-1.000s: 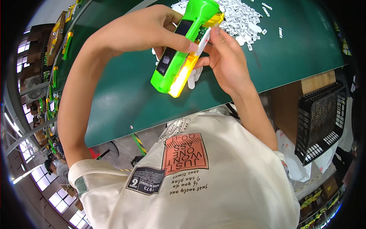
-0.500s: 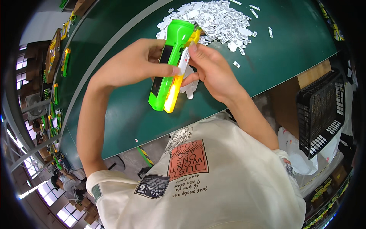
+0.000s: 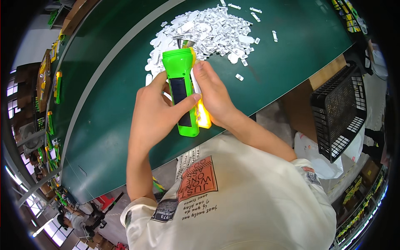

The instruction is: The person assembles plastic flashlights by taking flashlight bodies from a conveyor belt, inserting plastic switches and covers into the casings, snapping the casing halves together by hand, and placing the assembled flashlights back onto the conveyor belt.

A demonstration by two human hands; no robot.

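Note:
My left hand (image 3: 156, 110) is wrapped around a flashlight casing (image 3: 189, 118), its thumb lying across the front. The casing has a green half with a flared head and a dark panel, and a yellow half (image 3: 203, 114) along its right side, glowing brightly near the lower end. A narrow white piece (image 3: 196, 85) shows between the halves. My right hand (image 3: 214, 96) grips the right side, thumb near the head; its other fingers are mostly hidden. A shiny reflector cup (image 3: 185, 43) shows just beyond the head.
A big heap of small white plastic parts (image 3: 216, 31) lies on the green table (image 3: 112, 125) beyond the flashlight, with a few loose ones to the right. A black crate (image 3: 339, 114) stands at the right beside the table. Yellow and green flashlights (image 3: 58, 85) line the far left.
The flashlight has come slightly toward me and turned more upright, its halves closer together. My left forearm has swung inward. The heap sits further left in view.

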